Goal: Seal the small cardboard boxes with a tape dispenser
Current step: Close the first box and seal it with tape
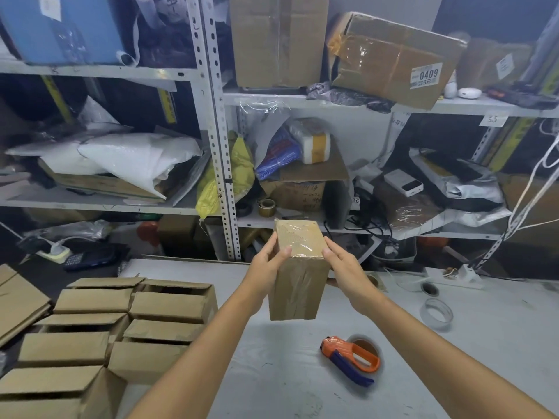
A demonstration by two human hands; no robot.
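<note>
Two hands hold the taped small cardboard box (298,267) above the counter's (272,382) middle: the left hand (267,260) grips its top left edge, and the right hand (346,266) presses straight fingers against its right side. The tape dispenser (352,356) lies toward the counter's near edge, right of the box.

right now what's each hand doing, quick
Left hand: grips the taped cardboard box, thumb on its face.
Right hand: open, straight fingers pressed to the box's right side.
</note>
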